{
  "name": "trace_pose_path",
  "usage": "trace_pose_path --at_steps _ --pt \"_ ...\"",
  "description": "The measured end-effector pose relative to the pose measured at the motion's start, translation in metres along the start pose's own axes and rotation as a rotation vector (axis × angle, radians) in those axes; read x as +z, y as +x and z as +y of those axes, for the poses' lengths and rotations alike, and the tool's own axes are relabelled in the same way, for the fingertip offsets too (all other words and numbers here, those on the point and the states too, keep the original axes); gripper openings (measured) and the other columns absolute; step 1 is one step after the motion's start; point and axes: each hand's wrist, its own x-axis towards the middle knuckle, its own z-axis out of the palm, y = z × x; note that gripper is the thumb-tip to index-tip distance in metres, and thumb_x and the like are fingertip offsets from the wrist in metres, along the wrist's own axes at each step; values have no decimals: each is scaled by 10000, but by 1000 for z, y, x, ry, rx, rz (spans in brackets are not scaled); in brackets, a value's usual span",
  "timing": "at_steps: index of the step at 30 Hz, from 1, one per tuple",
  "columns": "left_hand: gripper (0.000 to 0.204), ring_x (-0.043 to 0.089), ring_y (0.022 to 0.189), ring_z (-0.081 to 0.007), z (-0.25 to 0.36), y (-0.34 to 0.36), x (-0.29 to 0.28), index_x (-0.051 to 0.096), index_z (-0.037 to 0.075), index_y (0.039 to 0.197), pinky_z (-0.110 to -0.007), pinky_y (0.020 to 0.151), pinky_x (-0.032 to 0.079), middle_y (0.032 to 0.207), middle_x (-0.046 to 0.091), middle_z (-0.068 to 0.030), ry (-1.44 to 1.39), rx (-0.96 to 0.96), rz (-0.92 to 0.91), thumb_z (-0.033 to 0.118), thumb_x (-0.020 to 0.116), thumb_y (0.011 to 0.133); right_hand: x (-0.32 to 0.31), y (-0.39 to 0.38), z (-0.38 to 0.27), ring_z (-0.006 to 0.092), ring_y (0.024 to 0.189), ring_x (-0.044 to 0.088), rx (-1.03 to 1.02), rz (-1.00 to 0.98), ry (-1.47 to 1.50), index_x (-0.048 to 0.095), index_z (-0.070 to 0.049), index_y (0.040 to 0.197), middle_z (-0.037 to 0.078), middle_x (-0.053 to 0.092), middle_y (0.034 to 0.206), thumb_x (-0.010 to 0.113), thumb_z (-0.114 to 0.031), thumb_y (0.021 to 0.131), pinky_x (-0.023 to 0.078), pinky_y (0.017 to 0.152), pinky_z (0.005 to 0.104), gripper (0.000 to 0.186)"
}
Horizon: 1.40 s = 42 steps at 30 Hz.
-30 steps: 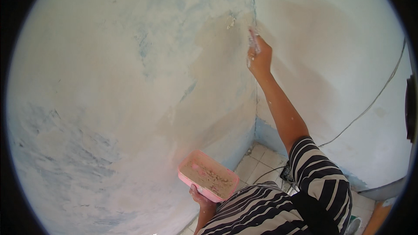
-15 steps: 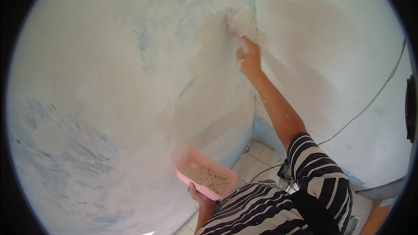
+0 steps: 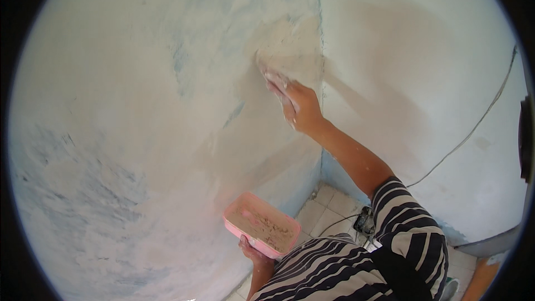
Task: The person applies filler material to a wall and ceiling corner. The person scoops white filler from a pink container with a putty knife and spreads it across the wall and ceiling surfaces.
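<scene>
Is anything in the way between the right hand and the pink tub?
Nothing visible: only open space in front of the wall lies between the right hand and the pink tub. The left hand holds the tub's near side.

One pink tub (image 3: 263,205), one hand tool (image 3: 274,79), two walls (image 3: 111,89) (image 3: 384,39), two cords (image 3: 482,122) (image 3: 335,223), one striped shirt (image 3: 409,212).

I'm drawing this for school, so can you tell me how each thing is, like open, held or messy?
Left hand: holding the pink tub.
Pink tub: open on top, paste inside.
Paste: uneven, streaky.
Right hand: closed around a tool, smeared.
Tool: smeared pale, tip at the left wall.
Left wall: patchy, blue showing among pale areas.
Cable by the right wall: slack, curved.
</scene>
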Motion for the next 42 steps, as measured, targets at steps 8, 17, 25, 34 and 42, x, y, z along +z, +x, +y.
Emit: trace_pose_path --at_steps 8,17,25,34,42 --pt "597 520 1125 -310 -4 0 9 384 65 1326 -454 933 455 1243 497 -121 -19 -19 -50 460 473 888 -27 16 48 67 544 460 402 65 -78 628 -35 1115 -17 539 700 493 7 888 370 466 238 268" --pt "611 521 1133 -308 1 1 6 380 69 1334 -459 930 455 1266 496 -115 -20 9 -80 473 475 886 -39 34 5 43 449 380 417 234 -11 582 -123 1287 -31 390 540 462 3 856 348 410 260 465" --pt "623 531 1116 -298 4 -1 3 377 82 1333 -461 908 468 1237 495 -101 1 23 -76 513 433 886 12 -5 -41 137 603 549 23 -52 33 616 -67 1200 45 583 700 521 27 800 431 532 306 422" --pt "601 529 1129 -312 3 4 7 366 69 1352 -464 946 457 1263 497 -119 -93 47 -106 453 472 901 22 -20 -34 376 731 605 -11 -36 -140 621 -54 1093 178 604 826 612 43 650 494 635 406 453" --pt "623 536 1131 -324 2 0 21 378 45 1353 -464 951 459 1259 521 -136 -68 49 -203 441 491 886 -19 -4 -11 66 542 411 454 262 -41 608 -54 1206 -23 430 593 437 84 824 362 466 267 440"
